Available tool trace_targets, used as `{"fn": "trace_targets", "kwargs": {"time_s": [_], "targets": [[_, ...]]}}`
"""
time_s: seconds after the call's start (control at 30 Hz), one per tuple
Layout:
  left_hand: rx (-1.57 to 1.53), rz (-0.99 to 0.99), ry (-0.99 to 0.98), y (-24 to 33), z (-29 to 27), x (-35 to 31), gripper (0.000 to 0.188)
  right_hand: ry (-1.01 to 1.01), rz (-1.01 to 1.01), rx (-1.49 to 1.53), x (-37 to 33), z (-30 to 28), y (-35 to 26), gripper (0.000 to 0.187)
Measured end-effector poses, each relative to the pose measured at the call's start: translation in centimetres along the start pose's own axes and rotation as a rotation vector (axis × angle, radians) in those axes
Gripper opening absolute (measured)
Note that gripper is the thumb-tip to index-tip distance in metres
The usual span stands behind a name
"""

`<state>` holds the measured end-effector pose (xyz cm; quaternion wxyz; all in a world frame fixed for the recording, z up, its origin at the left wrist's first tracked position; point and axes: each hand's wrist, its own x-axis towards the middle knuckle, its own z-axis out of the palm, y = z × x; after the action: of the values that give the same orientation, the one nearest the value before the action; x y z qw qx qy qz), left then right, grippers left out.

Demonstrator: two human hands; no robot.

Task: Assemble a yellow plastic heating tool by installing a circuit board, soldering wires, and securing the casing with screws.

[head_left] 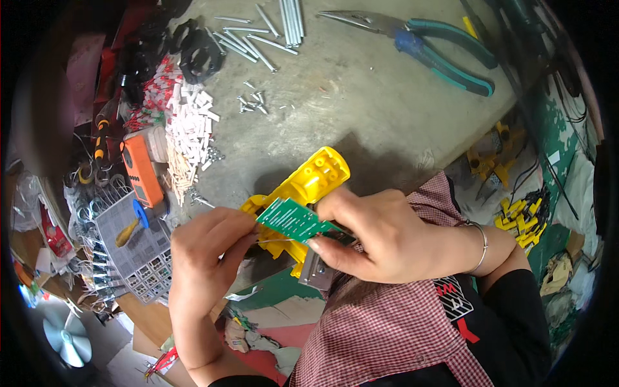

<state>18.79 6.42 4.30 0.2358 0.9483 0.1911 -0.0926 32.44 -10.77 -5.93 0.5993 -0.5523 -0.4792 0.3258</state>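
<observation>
A green circuit board (293, 220) is pinched between the thumb and fingers of my right hand (387, 235). My left hand (209, 248) is closed at the board's left end, its fingertips on a thin wire (274, 240) that runs along the board's lower edge. Where the wire ends is hidden. Behind and under the board lies a yellow plastic housing (316, 174), its hollow inner side with round posts facing up. A grey metal part (316, 271) sits below the board, partly covered by my right hand.
Teal-handled long-nose pliers (425, 45) lie at the far right of the table (361, 116). Long screws (248, 45), short screws (253, 100) and white plastic pieces (193, 122) are spread at left. An orange meter (142, 171) and a grey parts sheet (132, 238) stand nearer the left edge.
</observation>
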Motion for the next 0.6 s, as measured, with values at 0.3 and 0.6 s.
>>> {"fn": "trace_targets", "kwargs": {"time_s": [0.3,0.6], "targets": [[0.22,-0.073,-0.112,1.9,-2.0,0.0,0.019,-0.054,-0.048,-0.038,0.0,0.1,0.6,0.026],[0.405,0.099,-0.079,1.2,-0.6,0.6,0.022,-0.032,-0.059,-0.01,-0.5,0.3,1.0,0.027]]}}
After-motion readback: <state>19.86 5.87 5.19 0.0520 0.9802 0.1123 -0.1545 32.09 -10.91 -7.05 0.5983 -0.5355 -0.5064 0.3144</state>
